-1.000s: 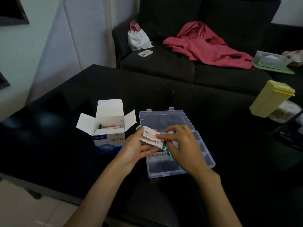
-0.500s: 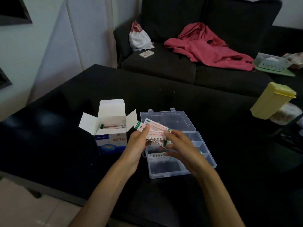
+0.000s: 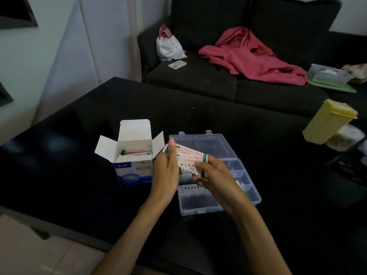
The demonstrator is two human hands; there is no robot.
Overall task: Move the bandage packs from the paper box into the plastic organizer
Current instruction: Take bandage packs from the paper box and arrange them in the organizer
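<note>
- Right now I see a fanned bunch of bandage packs [image 3: 188, 157] held over the plastic organizer [image 3: 248, 192], above its near-left part.
- Left hand [image 3: 165, 171] grips the left end of the fan, thumb laid up across the top strip, fingers behind it.
- Right hand [image 3: 213, 173] pinches the right end, fingers curled round the strips' green-edged tips.
- Organizer sits open on the black table [image 3: 79, 175], clear lid [image 3: 202, 144] laid back flat on the far side, base split into compartments.
- I can make out at least one pack with printed text already lying in a compartment [image 3: 190, 188] below the hands; how many, I can't tell.
- Paper box [image 3: 135, 167] stands just left of the organizer, flaps open, white with a blue front; more packs [image 3: 135, 151] show inside it.
- Left hand is just beside the box's right face; touching or not, can't tell.
- Yellow container [image 3: 328, 121] stands tilted at the table's right edge, well apart from the organizer.
- Dark sofa [image 3: 198, 80] behind the table carries a white bag [image 3: 168, 47], a phone [image 3: 177, 64], a red garment [image 3: 252, 56] and a small mesh basket [image 3: 327, 74].
</note>
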